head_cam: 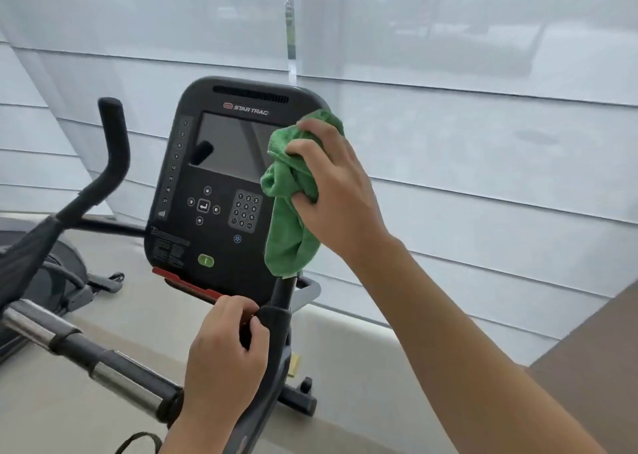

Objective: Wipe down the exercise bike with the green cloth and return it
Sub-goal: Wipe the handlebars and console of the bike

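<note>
The exercise bike's black console stands upright in the middle, with a dark screen, keypad and green button. My right hand grips the bunched green cloth against the console's right edge, and the cloth hangs down toward the post. My left hand is lower down, its fingers curled around the black post just under the console's red strip. The bike's handlebar, black with chrome sections, runs out to the lower left.
A second black handlebar rises at the left. Sheer window blinds fill the background. A pale ledge runs behind the bike, and a brown surface sits at the right edge. Another machine's dark base is at far left.
</note>
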The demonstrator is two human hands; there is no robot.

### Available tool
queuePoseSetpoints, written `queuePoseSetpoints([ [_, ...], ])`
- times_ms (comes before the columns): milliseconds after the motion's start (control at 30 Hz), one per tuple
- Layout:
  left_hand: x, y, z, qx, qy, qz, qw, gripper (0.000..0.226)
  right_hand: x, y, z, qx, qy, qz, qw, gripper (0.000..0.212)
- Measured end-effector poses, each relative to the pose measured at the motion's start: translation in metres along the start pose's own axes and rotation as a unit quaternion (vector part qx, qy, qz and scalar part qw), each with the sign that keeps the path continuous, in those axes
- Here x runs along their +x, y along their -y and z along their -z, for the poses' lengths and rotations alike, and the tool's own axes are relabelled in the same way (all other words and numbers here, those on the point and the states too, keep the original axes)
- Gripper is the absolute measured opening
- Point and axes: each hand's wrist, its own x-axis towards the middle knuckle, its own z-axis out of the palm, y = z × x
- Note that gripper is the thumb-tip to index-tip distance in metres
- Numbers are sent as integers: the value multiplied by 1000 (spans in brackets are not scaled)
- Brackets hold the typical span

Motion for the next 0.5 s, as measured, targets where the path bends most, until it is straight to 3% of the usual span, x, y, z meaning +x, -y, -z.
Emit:
queuePoseSetpoints([
  [67,-1,1,0,0,3,-2,1000,25,25,-6,-9,-132,102,76,983,46],
  [133,-1,2,1,-9,0,-6,1000,25,31,-10,-22,-196,206,98,954,39],
  [333,-2,1,4,-30,-5,-3,1000,22,19,-20,-38,-143,158,100,972,30],
  [500,-4,4,4,-29,-9,-7,1000,5,-31,-3,-44,-95,251,39,963,23],
])
